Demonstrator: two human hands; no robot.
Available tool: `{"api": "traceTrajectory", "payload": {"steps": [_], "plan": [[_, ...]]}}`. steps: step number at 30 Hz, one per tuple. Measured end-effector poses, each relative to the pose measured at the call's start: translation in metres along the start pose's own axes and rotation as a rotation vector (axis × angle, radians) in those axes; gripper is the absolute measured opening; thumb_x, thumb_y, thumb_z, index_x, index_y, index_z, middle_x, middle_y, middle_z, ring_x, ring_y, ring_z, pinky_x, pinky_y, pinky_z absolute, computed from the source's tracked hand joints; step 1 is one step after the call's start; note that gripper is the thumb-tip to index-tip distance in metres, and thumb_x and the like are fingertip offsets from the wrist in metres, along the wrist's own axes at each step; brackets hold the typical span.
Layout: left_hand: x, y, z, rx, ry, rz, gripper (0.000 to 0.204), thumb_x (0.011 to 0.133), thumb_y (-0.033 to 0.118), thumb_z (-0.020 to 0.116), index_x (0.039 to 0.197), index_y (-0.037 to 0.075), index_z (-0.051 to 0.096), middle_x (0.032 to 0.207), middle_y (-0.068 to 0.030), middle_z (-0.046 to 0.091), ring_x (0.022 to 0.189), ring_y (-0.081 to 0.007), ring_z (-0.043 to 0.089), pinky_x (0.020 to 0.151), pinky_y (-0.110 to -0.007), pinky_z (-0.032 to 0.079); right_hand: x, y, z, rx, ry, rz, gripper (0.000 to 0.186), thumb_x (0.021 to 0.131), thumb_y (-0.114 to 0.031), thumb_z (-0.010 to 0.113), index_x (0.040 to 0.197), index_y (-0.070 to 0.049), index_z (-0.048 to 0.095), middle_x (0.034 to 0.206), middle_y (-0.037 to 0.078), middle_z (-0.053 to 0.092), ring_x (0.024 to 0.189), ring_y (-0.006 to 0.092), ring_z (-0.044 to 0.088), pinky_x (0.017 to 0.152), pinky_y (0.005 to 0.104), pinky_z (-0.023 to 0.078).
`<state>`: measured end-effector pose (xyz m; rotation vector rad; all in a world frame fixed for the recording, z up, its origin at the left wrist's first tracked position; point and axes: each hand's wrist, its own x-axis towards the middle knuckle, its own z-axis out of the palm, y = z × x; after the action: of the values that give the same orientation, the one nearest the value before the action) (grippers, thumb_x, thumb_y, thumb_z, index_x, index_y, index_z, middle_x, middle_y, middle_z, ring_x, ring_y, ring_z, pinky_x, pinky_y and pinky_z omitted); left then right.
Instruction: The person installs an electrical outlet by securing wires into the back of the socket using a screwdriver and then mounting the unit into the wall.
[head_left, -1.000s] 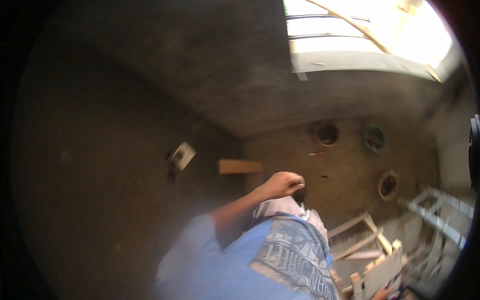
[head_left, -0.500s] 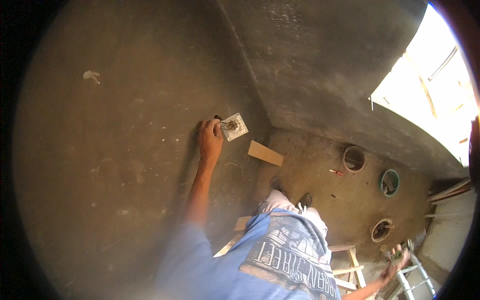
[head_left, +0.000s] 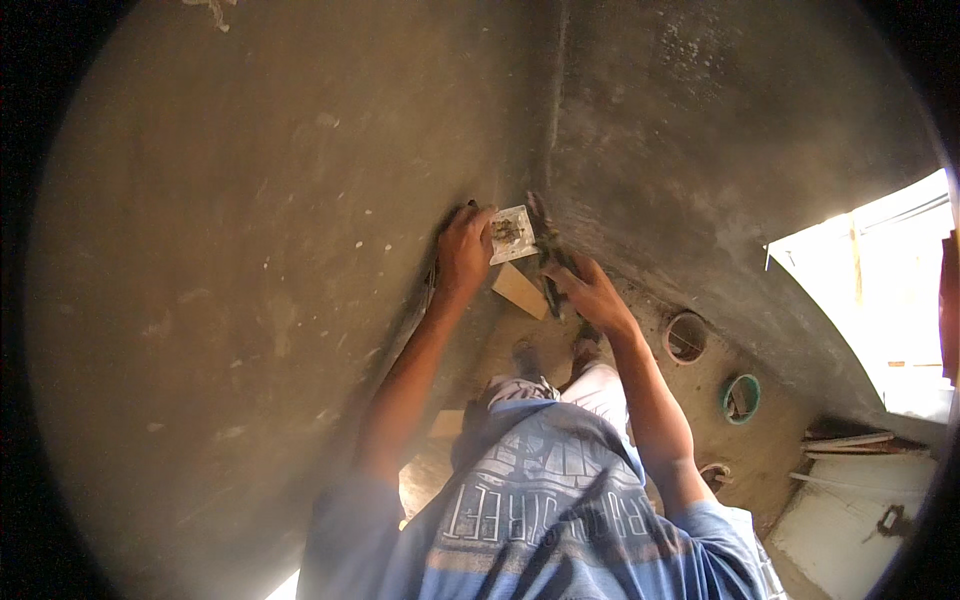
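Observation:
My left hand (head_left: pixel 463 255) is closed beside a white square fitting (head_left: pixel 513 237) at the left wall, with its fingertips at the fitting's left edge and a small dark item above them; what exactly it grips is hidden. The fitting has a brownish, wiry middle. My right hand (head_left: pixel 585 295) is closed on a dark pliers-like tool (head_left: pixel 541 225), somewhat blurred, which points up along the fitting's right side near the wall corner.
A tan board (head_left: pixel 517 291) lies below the fitting. A pink bucket (head_left: pixel 685 336) and a green bucket (head_left: pixel 741 398) stand on the floor (head_left: pixel 650 310) at right. Stacked boards (head_left: pixel 850 440) and a white panel (head_left: pixel 855 530) are at lower right; a bright opening (head_left: pixel 850 280) is in the right wall.
My right hand has risen from the lower right to beside the fitting with the tool. My left hand has reached the fitting. The view has turned toward the wall corner.

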<state>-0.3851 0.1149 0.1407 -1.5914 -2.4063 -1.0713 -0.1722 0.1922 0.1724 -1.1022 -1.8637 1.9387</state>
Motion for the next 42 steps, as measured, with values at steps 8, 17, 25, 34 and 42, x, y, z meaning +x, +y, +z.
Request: {"api": "traceTrajectory", "payload": {"steps": [8, 17, 25, 34, 42], "plan": [[0.007, 0.005, 0.020, 0.018, 0.214, -0.163, 0.018, 0.088, 0.009, 0.063, 0.105, 0.010, 0.070, 0.097, -0.0143, 0.068, 0.085, -0.0351, 0.066, 0.071, -0.042, 0.051, 0.065, -0.003, 0.008, -0.363, -0.093, -0.217, 0.032, 0.094, -0.026, 0.057, 0.105, 0.004, 0.063, 0.076, 0.005, 0.059, 0.071, 0.0156, 0.050, 0.066, 0.0338, 0.044], [0.005, 0.010, 0.017, 0.012, 0.280, -0.159, 0.019, 0.086, 0.008, 0.064, 0.103, 0.012, 0.070, 0.096, -0.0123, 0.068, 0.085, -0.0338, 0.066, 0.070, -0.043, 0.052, 0.064, -0.040, 0.013, -0.551, -0.135, -0.276, 0.035, 0.091, -0.026, 0.055, 0.097, 0.008, 0.060, 0.076, 0.019, 0.060, 0.071, 0.0243, 0.056, 0.070, 0.0415, 0.046], [0.006, 0.009, 0.013, -0.053, 0.244, -0.112, 0.018, 0.086, 0.006, 0.062, 0.103, 0.009, 0.068, 0.094, -0.0132, 0.068, 0.085, -0.0359, 0.065, 0.071, -0.044, 0.051, 0.055, -0.040, 0.031, -0.632, 0.018, -0.330, 0.034, 0.091, -0.025, 0.055, 0.102, 0.007, 0.061, 0.089, 0.030, 0.063, 0.087, 0.0428, 0.064, 0.078, 0.0472, 0.046], [0.003, 0.006, 0.016, -0.061, 0.237, -0.116, 0.013, 0.087, 0.009, 0.062, 0.098, 0.006, 0.067, 0.092, -0.0141, 0.068, 0.084, -0.0356, 0.065, 0.071, -0.044, 0.051, 0.052, -0.026, 0.041, -0.659, 0.066, -0.331, 0.035, 0.095, -0.028, 0.055, 0.104, 0.006, 0.061, 0.094, 0.030, 0.064, 0.093, 0.0438, 0.064, 0.080, 0.0476, 0.047], [0.004, 0.001, 0.022, -0.061, 0.213, -0.139, 0.012, 0.089, 0.014, 0.061, 0.098, 0.007, 0.066, 0.090, -0.0141, 0.068, 0.082, -0.0364, 0.066, 0.070, -0.044, 0.050, 0.058, 0.005, 0.058, -0.430, 0.177, -0.436, 0.028, 0.095, -0.025, 0.056, 0.098, 0.003, 0.059, 0.084, 0.030, 0.062, 0.082, 0.0464, 0.063, 0.069, 0.0476, 0.048]]}}
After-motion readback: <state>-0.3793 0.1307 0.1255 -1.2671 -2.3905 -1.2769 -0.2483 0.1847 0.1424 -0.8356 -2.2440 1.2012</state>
